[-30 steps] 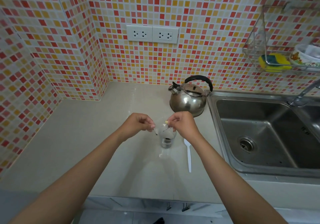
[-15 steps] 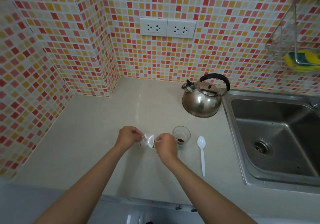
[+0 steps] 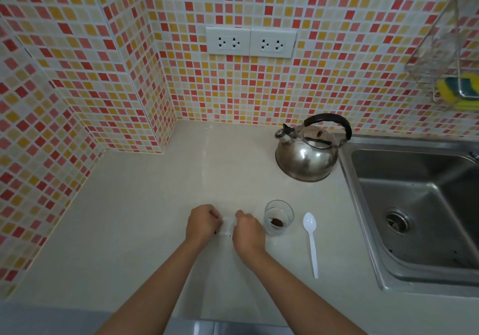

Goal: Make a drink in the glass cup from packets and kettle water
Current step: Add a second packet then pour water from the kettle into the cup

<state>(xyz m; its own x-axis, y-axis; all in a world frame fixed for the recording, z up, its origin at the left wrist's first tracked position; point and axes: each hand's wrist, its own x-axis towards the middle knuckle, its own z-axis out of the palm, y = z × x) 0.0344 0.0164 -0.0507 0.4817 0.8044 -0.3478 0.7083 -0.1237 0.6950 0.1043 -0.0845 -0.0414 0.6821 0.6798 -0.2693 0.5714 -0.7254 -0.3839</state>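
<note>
While both hands, left hand (image 3: 202, 222) and right hand (image 3: 246, 231), pinched a small white packet (image 3: 228, 227) at lower centre, tearing cleanly beside the glass cup (image 3: 278, 217) seemed wisest.

Two white wall sockets (image 3: 251, 42) being set into red, orange and yellow mosaic tiles, a steel sink (image 3: 414, 205) being sunk into the pale table (image 3: 145, 205), a yellow sponge (image 3: 456, 90) being held in a wire rack (image 3: 438, 49).

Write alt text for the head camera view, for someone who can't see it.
Two bare hands, left hand and right hand, hold a small white packet over a counter, beside a glass cup with brown powder. A white spoon, kettle and sink sit rightward.
</note>
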